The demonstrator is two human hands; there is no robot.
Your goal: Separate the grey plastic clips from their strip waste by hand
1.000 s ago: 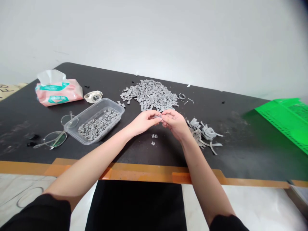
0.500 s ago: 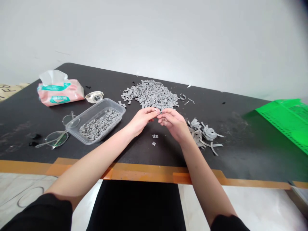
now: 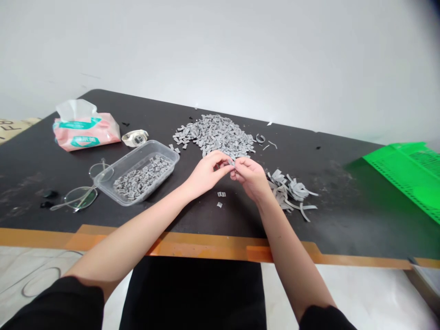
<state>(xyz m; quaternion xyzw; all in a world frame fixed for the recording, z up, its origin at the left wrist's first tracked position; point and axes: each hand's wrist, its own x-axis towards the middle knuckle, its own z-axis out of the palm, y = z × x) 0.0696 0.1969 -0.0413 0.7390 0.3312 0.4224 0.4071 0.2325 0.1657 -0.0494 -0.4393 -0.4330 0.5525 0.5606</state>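
My left hand (image 3: pixel 209 174) and my right hand (image 3: pixel 253 179) meet fingertip to fingertip just in front of a heap of small grey pieces (image 3: pixel 220 130). Pinched between them is a small grey piece (image 3: pixel 231 162), mostly covered by the fingers. The left thumb and forefinger close on its left side, while the right fingers are curled tight on its right side. Below the hands lie a few small grey pieces (image 3: pixel 221 194) with slots. Left of my left arm stands a clear plastic tub (image 3: pixel 124 166) holding many similar slotted pieces.
Grey strip scraps (image 3: pixel 297 189) lie right of my right hand. Glasses (image 3: pixel 74 199), a watch (image 3: pixel 135 138) and a tissue pack (image 3: pixel 87 133) are at left. A green perforated sheet (image 3: pixel 409 172) sits at right. Orange tape (image 3: pixel 206 246) lines the table's front edge.
The left hand has rolled a little, its forefinger rising and its thumb shifting to the right. The grey piece shows slightly more between the fingertips.
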